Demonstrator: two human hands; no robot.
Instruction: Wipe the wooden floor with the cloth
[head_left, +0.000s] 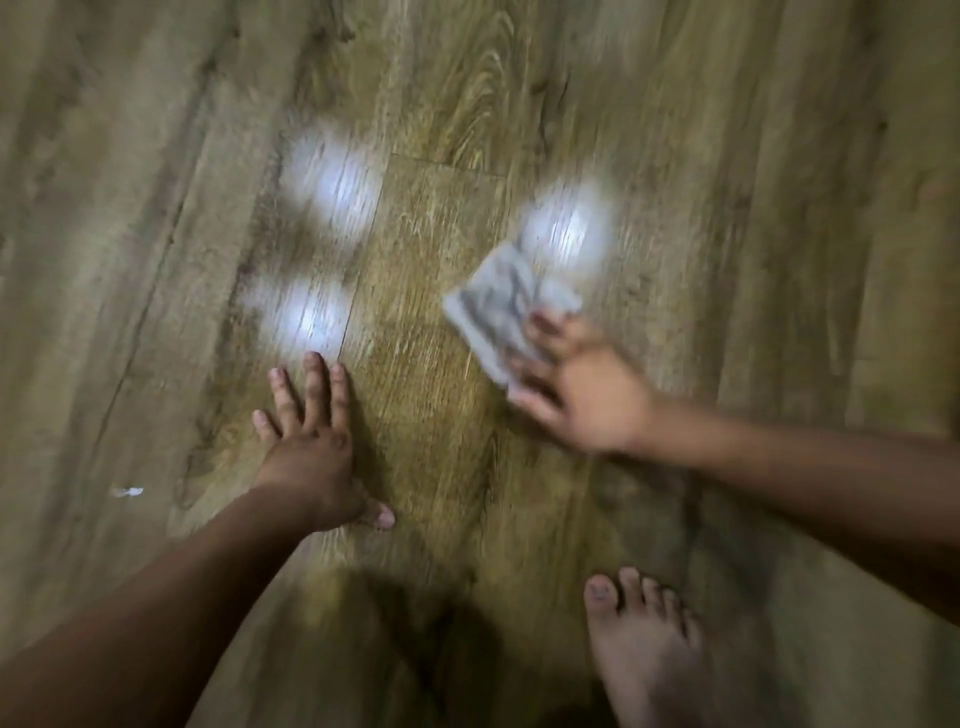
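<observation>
The wooden floor fills the head view, its planks running from near to far. A grey crumpled cloth lies flat on it right of centre. My right hand presses on the cloth's near edge with its fingers spread over it; hand and cloth are blurred by motion. My left hand rests palm down on the bare floor at the left, fingers apart, holding nothing.
Three bright light reflections glare on the planks, one of them far left of the cloth. My bare foot stands at the bottom right. A small white scrap lies on the floor at the left.
</observation>
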